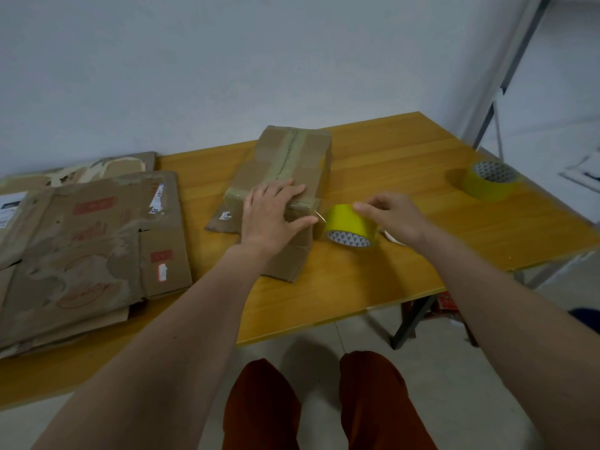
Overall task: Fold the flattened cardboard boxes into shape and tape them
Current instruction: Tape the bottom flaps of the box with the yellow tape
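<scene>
A folded box (285, 164) is pressed flat onto the table (406, 151) by the straight fingers of the left hand (272, 216). Just beside it, a yellow tape roll (349, 224) is gripped by the curled right hand (389, 216). Flattened boxes (87, 241) are stacked at the left.

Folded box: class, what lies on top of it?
The left hand presses flat on the folded box, beside a tape strip along its seam. The cardboard beneath the palm is covered.
</scene>
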### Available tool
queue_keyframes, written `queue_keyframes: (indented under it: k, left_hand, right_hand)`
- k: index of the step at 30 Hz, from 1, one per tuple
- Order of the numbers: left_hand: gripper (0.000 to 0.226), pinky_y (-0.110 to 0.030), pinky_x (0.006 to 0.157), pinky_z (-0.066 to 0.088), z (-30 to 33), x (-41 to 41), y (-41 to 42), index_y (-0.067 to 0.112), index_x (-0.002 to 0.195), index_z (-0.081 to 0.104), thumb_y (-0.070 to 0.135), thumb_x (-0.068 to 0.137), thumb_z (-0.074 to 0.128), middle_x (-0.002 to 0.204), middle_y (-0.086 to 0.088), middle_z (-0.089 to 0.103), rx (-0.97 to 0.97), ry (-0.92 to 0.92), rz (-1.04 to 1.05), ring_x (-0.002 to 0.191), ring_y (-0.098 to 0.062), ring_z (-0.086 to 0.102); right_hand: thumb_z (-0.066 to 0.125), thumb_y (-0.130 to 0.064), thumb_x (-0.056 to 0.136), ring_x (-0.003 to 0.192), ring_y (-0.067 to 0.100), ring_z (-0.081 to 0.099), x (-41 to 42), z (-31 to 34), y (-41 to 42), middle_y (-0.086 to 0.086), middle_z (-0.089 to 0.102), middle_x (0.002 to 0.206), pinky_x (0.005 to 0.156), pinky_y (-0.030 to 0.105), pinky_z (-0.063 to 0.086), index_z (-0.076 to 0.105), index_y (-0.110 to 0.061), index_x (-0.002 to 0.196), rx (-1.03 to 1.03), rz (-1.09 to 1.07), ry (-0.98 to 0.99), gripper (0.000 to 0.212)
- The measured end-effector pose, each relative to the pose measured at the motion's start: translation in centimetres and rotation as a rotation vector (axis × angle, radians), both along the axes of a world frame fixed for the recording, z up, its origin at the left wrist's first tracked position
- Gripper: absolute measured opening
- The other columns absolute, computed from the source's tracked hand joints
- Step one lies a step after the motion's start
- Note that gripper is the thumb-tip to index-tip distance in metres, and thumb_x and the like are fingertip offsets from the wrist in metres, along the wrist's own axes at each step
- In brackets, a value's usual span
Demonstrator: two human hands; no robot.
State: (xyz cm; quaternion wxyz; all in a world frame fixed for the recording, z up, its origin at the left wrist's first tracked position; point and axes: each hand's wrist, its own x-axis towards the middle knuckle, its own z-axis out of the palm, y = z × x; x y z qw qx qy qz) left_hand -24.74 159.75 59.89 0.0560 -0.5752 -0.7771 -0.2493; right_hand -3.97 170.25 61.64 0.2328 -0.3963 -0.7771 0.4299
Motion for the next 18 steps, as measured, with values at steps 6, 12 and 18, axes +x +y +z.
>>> queue_keyframes:
  k: [6, 12, 18]
  left_hand:
    - [0.061, -0.040, 0.117, 0.012, -0.1, 0.5, 0.1, 0.035, 0.134, 0.051, 0.058, 0.080, 0.066, 0.143, 0.011, 0.046, 0.019, 0.003, 0.013, 0.134, -0.016, 0.034]
    - [0.057, -0.040, 0.117, 0.011, 0.3, 1.0, -0.4, 0.032, 0.130, 0.054, 0.047, 0.078, 0.071, 0.140, 0.011, 0.049, 0.032, -0.016, -0.024, 0.132, -0.015, 0.037]
    - [0.059, -0.039, 0.118, 0.011, 0.1, 0.3, -2.1, 0.023, 0.125, 0.060, 0.040, 0.071, 0.075, 0.135, 0.006, 0.055, 0.071, -0.054, -0.202, 0.130, -0.016, 0.045]
  right_hand:
    - [0.051, -0.033, 0.098, 0.121, 0.033, 0.046, 2.7, -4.1, 2.3, 0.015, 0.053, 0.130, 0.100, 0.044, 0.040, 0.056, -0.008, 0.124, 0.168, -0.381, -0.420, 0.037]
    - [0.054, -0.040, 0.094, 0.123, 0.032, 0.039, 3.2, -5.0, 2.0, 0.015, 0.048, 0.130, 0.099, 0.038, 0.035, 0.055, -0.012, 0.126, 0.223, -0.395, -0.566, 0.042]
    - [0.060, -0.033, 0.092, 0.097, 0.035, 0.059, 2.8, -3.8, 1.2, 0.021, 0.064, 0.104, 0.081, 0.043, 0.049, 0.068, 0.002, 0.102, 0.137, -0.313, -0.549, 0.037]
